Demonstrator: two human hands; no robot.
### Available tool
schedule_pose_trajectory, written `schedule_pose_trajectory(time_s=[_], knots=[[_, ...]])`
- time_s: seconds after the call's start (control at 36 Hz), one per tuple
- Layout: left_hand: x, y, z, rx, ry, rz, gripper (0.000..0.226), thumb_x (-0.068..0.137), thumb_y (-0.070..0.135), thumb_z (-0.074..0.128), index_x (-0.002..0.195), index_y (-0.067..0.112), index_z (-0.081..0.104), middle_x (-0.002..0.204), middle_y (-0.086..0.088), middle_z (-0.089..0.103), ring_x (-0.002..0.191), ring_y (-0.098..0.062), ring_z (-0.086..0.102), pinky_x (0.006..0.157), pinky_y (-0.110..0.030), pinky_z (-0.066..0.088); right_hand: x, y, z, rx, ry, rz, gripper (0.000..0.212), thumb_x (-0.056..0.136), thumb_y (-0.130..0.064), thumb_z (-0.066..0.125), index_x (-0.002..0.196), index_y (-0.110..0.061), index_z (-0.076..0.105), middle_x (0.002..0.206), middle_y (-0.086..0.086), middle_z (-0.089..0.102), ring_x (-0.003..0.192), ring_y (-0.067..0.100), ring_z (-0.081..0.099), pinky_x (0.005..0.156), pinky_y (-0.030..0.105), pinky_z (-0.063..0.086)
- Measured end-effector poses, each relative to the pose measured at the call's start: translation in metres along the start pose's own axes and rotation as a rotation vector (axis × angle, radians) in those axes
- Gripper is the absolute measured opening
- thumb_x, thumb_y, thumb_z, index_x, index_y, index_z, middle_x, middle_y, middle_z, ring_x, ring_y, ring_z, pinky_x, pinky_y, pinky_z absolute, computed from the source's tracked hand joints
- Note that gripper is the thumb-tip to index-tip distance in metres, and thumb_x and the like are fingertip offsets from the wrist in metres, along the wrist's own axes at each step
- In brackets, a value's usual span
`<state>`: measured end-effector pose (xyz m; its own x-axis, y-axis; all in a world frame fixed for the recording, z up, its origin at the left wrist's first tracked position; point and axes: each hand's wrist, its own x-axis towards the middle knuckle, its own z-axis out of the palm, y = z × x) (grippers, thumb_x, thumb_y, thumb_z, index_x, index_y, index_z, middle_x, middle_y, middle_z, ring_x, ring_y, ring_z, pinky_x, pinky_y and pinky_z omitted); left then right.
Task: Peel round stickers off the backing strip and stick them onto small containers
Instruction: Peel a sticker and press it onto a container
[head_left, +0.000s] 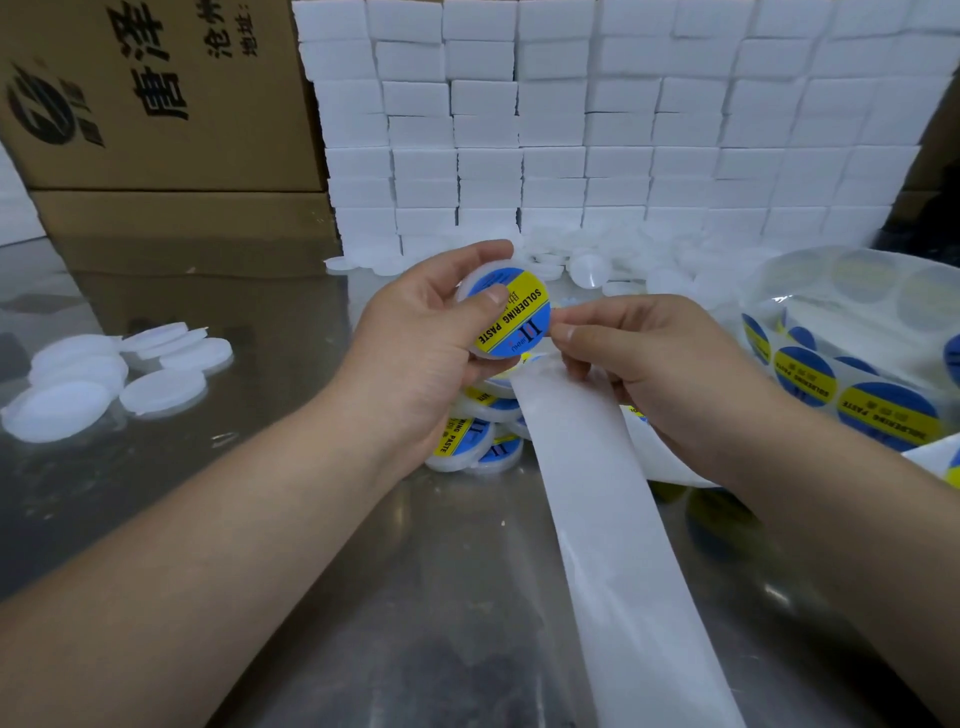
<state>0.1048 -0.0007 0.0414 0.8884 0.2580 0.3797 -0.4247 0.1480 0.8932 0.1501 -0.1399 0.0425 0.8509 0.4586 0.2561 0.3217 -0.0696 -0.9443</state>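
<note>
Sticker (511, 313) sits on the container (480, 278) at frame centre, gripped in my left hand (415, 332) with thumb pressing, while my right hand (639, 364) pinches the strip (608, 499); next, I judge, smooth its edge and set it on the surface (311, 545).

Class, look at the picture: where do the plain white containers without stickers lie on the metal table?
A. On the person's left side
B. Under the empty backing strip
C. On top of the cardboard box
A: the unlabelled white containers lie in a loose cluster on the steel table, left of the left hand.
</note>
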Motion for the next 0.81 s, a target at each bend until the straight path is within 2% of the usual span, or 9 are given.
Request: schedule_pose_trajectory(time_s=[0.08,0.14,0.22,0.28,0.33,0.42,0.56,0.67,0.81], knots=[[-0.003,0.001,0.004,0.048,0.020,0.080,0.028,0.089,0.004,0.053,0.089,0.030,0.064,0.081,0.007,0.071,0.078,-0.015,0.069,0.064,-0.029,0.058,0.001,0.000,-0.002,-0.107,0.055,-0.002,0.026,0.083,-0.025,0.061,0.059,-0.021,0.070,0.046,-0.011,0.051,0.045,0.005,0.041,0.046,0.015,0.034],[-0.002,0.006,0.004,-0.015,0.046,0.104,0.026,0.091,0.006,0.050,0.091,0.029,0.063,0.081,0.009,0.069,0.077,-0.016,0.069,0.056,-0.026,0.055,0.000,0.002,-0.005,-0.262,0.101,0.009,0.037,0.083,-0.036,0.059,0.053,-0.015,0.063,0.043,-0.014,0.051,0.039,0.000,0.043,0.044,0.013,0.031],[0.001,0.014,-0.001,-0.071,0.112,0.137,0.023,0.093,0.010,0.048,0.093,0.028,0.061,0.085,0.006,0.068,0.074,-0.020,0.070,0.051,-0.021,0.050,0.002,0.006,-0.009,-0.320,0.193,0.033,0.049,0.085,-0.049,0.049,0.064,-0.005,0.061,0.065,-0.006,0.063,0.057,-0.002,0.051,0.054,0.020,0.035],[0.001,0.011,-0.001,0.002,0.131,0.129,0.023,0.094,0.011,0.047,0.093,0.030,0.060,0.091,0.003,0.067,0.071,-0.017,0.069,0.051,-0.020,0.050,0.003,0.005,-0.008,-0.256,0.253,-0.013,0.044,0.086,-0.053,0.046,0.063,-0.021,0.065,0.058,-0.010,0.060,0.055,-0.003,0.051,0.052,0.017,0.036],[-0.003,0.003,0.002,0.145,0.126,0.109,0.024,0.095,0.013,0.047,0.092,0.034,0.060,0.100,0.000,0.064,0.071,-0.014,0.068,0.053,-0.023,0.053,0.001,0.002,-0.006,-0.235,0.261,-0.104,0.043,0.081,-0.058,0.044,0.061,-0.026,0.065,0.054,-0.014,0.058,0.051,-0.006,0.050,0.046,0.007,0.034],[-0.008,-0.005,0.007,0.294,0.056,0.104,0.024,0.095,0.016,0.047,0.091,0.038,0.058,0.097,0.005,0.064,0.073,-0.005,0.065,0.062,-0.026,0.057,-0.004,-0.001,-0.003,-0.360,0.177,-0.219,0.047,0.075,-0.058,0.039,0.060,-0.018,0.058,0.053,-0.011,0.053,0.051,-0.003,0.047,0.046,0.009,0.033],[-0.014,-0.011,0.009,0.433,-0.012,0.150,0.025,0.094,0.019,0.046,0.090,0.042,0.056,0.092,0.014,0.060,0.077,-0.001,0.062,0.057,-0.019,0.052,-0.007,-0.001,0.002,-0.649,0.018,-0.299,0.037,0.084,-0.047,0.037,0.065,-0.017,0.047,0.061,-0.001,0.049,0.061,0.015,0.045,0.060,0.033,0.032],[-0.012,-0.015,0.008,0.538,0.011,0.183,0.020,0.093,0.026,0.045,0.087,0.044,0.051,0.082,0.014,0.058,0.052,-0.001,0.052,0.050,-0.014,0.041,-0.006,-0.002,0.002,-0.728,0.033,-0.355,0.033,0.086,-0.044,0.033,0.061,-0.022,0.036,0.061,-0.005,0.042,0.059,0.011,0.039,0.059,0.036,0.026],[-0.012,-0.012,0.006,0.682,0.032,0.282,0.020,0.092,0.032,0.048,0.082,0.049,0.051,0.084,0.016,0.060,0.074,0.000,0.058,0.056,-0.006,0.041,-0.008,-0.001,0.003,-0.678,0.068,-0.370,0.039,0.086,-0.048,0.031,0.061,-0.020,0.040,0.064,0.000,0.050,0.067,0.022,0.048,0.064,0.039,0.039]])
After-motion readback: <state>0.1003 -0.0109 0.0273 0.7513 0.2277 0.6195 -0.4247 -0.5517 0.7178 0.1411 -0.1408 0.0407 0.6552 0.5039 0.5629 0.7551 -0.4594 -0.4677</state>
